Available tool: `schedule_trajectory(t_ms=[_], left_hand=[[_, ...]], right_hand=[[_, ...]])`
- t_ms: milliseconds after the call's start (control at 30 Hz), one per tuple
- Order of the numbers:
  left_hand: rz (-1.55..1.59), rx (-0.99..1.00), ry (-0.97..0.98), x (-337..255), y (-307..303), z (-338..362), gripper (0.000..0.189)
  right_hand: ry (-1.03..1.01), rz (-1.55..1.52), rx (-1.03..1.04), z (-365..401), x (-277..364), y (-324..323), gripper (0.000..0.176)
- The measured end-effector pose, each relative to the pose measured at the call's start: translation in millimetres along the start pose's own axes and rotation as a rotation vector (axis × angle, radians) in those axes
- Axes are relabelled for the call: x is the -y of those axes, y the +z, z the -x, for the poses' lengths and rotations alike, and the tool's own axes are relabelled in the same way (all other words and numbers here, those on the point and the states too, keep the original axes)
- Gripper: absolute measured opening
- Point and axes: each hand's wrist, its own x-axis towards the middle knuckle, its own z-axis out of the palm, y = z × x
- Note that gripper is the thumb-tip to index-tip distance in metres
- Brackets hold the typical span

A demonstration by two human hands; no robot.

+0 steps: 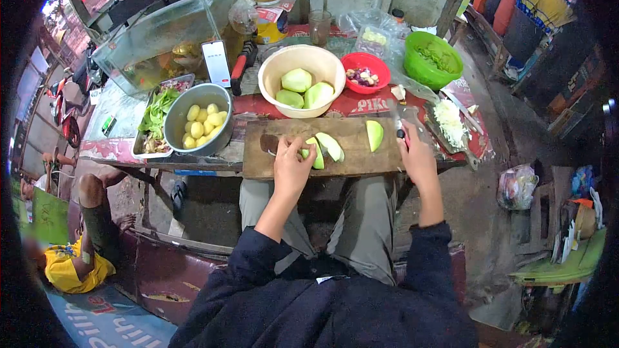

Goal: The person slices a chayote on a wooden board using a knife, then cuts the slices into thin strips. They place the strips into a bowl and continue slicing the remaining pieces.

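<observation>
My left hand (293,164) is closed at the left part of the wooden cutting board (271,130), its fingers on a pale green wedge (316,153). Beside that wedge lies another green piece (331,146), and a third wedge (374,135) rests farther right on the board. At the board's right end my right hand (418,153) is wrapped round the handle of a knife (401,133), whose blade points away from me. Behind the board, a cream bowl (265,77) holds several peeled green pieces.
Left of the board stand a grey pot (173,130) of peeled potatoes and a propped phone (216,63). Behind are a red bowl (382,67) and a green basin (451,76). Shredded white vegetable (449,119) lies on the right. A person in yellow (77,267) is at lower left.
</observation>
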Motion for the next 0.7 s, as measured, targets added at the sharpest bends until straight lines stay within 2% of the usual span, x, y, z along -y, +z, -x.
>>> schedule_trajectory(t_ms=[33, 100, 133, 200, 233, 267, 300, 333, 367, 400, 433, 467, 533, 600, 667, 700], left_hand=[[-0.001, 0.005, -0.011, -1.1, -0.7, 0.3, 0.022], [-0.002, 0.001, -0.022, -2.0, 0.0, 0.5, 0.022], [-0.031, 0.002, -0.018, -1.4, 0.6, 0.2, 0.022], [-0.067, -0.005, -0.019, 0.6, -1.3, 0.8, 0.023], [-0.046, -0.001, -0.005, 0.8, -1.6, 0.0, 0.022], [-0.022, 0.006, 0.007, 1.2, -0.8, 0.6, 0.022], [-0.027, 0.002, 0.043, 9.9, 2.2, 0.5, 0.022], [-0.028, -0.004, 0.042, 10.1, 3.4, 0.1, 0.022], [0.001, -0.008, 0.038, 10.4, 3.4, 0.3, 0.021], [0.03, -0.014, 0.032, 10.3, 3.3, -0.1, 0.021], [0.028, -0.021, 0.029, 8.1, 1.9, -0.7, 0.021], [0.043, -0.013, 0.037, 4.2, -0.5, -0.6, 0.02], [0.055, -0.009, 0.044, 1.9, -1.8, -1.3, 0.019], [0.061, 0.003, 0.016, 2.1, -1.5, 0.2, 0.018], [0.053, 0.011, -0.002, 1.0, -2.6, 1.1, 0.017], [0.048, 0.019, -0.012, 0.4, -2.8, 0.6, 0.016]], right_hand=[[-0.005, 0.001, -0.004, -11.1, -2.7, -2.3, 0.045], [0.029, 0.096, 0.174, -28.5, -7.7, -5.5, 0.047], [0.02, 0.097, 0.173, -34.9, -16.3, -4.6, 0.047], [-0.118, 0.041, 0.021, -49.9, -46.5, 0.7, 0.046], [-0.256, 0.0, -0.097, -58.9, -72.8, -1.9, 0.042], [-0.207, -0.027, -0.148, -65.5, -88.9, -14.3, 0.036], [-0.061, 0.103, -0.158, -78.3, -117.2, -26.0, 0.032], [-0.242, 0.182, -0.356, -87.8, -163.8, -30.1, 0.029], [-0.022, 0.295, -0.302, -102.4, -205.7, -38.7, 0.027], [0.031, 0.44, -0.336, -105.6, -229.5, -50.0, 0.027], [0.141, 0.468, -0.282, -103.4, -230.8, -62.3, 0.028], [0.134, 0.469, -0.28, -107.4, -256.8, -63.6, 0.028], [0.189, 0.389, -0.035, -121.3, -319.6, -60.6, 0.029], [0.154, 0.379, -0.043, -118.3, -299.5, -69.5, 0.026], [0.225, 0.359, -0.162, -122.7, -288.2, -71.3, 0.024], [0.216, 0.427, -0.142, -126.7, -291.0, -71.7, 0.023]])
